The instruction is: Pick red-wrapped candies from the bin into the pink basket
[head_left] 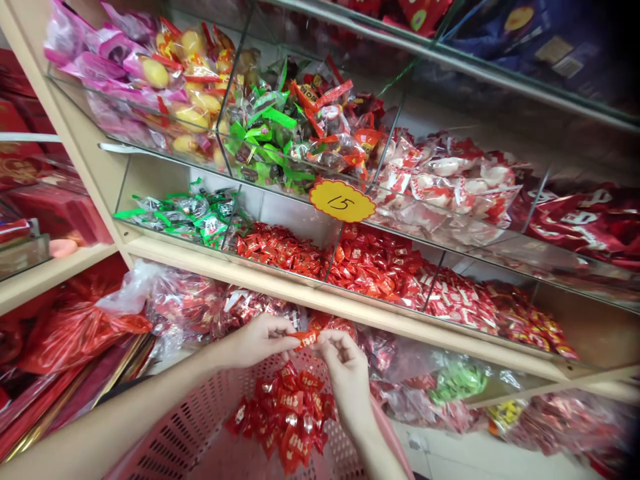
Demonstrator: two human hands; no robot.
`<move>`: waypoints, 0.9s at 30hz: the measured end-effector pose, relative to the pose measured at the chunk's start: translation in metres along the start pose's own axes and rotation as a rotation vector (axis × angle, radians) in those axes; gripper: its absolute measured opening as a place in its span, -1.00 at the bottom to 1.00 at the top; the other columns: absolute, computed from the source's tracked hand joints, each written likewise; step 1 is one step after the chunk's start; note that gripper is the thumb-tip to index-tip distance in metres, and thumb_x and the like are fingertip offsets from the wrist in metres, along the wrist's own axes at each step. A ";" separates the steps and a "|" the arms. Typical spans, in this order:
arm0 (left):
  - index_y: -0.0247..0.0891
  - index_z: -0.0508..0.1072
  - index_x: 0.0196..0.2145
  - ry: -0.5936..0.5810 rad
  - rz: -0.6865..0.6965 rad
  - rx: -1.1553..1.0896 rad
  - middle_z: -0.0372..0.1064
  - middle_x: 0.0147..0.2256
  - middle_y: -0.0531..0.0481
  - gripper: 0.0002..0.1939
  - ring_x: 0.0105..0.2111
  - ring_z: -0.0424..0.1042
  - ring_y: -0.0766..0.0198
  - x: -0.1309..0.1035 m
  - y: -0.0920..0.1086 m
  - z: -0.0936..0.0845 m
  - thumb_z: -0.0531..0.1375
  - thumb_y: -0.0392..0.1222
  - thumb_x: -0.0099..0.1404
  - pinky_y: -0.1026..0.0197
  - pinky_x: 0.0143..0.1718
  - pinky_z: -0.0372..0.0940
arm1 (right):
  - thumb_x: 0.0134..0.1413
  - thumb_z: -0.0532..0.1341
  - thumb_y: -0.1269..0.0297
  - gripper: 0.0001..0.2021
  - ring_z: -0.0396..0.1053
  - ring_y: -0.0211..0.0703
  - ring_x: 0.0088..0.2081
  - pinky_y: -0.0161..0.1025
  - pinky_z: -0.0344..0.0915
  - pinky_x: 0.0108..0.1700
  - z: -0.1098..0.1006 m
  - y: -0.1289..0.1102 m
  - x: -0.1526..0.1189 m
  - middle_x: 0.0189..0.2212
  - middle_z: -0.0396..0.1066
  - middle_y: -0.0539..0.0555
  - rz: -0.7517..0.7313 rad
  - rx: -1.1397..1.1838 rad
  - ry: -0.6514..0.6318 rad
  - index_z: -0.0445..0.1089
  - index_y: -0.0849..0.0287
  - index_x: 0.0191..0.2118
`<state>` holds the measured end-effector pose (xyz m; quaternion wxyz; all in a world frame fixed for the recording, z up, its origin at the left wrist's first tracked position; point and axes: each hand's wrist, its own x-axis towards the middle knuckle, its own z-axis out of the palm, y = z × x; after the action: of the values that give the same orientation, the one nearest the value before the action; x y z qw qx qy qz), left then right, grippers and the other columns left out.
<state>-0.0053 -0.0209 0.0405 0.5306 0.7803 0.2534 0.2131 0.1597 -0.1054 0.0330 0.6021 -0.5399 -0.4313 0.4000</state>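
Between my two hands, above a pink plastic basket (175,427), is a small red wrapped candy (306,339). My left hand (263,341) pinches one end of its wrapper with thumb and fingers. The other end is pinched by my right hand (345,363). A heap of red wrapped candies (290,417) with gold markings lies in the basket below, partly behind my right wrist. The candy is level with the front edge of the lowest wooden shelf (280,293).
Clear-walled bins hold red candies (373,263), green-wrapped candies (200,217) and white-and-red candies (450,177). A yellow price tag (343,201) reading 15 hangs on the upper bin front. Bagged sweets (185,300) lie under the shelf. A red plastic bag (83,333) is at left.
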 end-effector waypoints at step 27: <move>-0.35 0.45 -0.46 -0.128 -0.014 -0.123 0.43 -0.52 0.00 -0.67 -0.51 0.40 0.38 -0.001 -0.003 0.009 0.07 -0.05 0.28 0.37 -0.46 0.27 | 0.03 0.17 0.07 -0.76 0.25 -0.24 -0.37 -0.31 0.24 -0.32 -0.006 0.006 -0.003 -0.43 0.32 -0.01 -0.013 -0.076 -0.010 0.36 0.16 -0.31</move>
<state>-0.0010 -0.0271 0.0347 0.5941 0.7564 0.2108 0.1745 0.1647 -0.1095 0.0264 0.5817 -0.5574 -0.4527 0.3821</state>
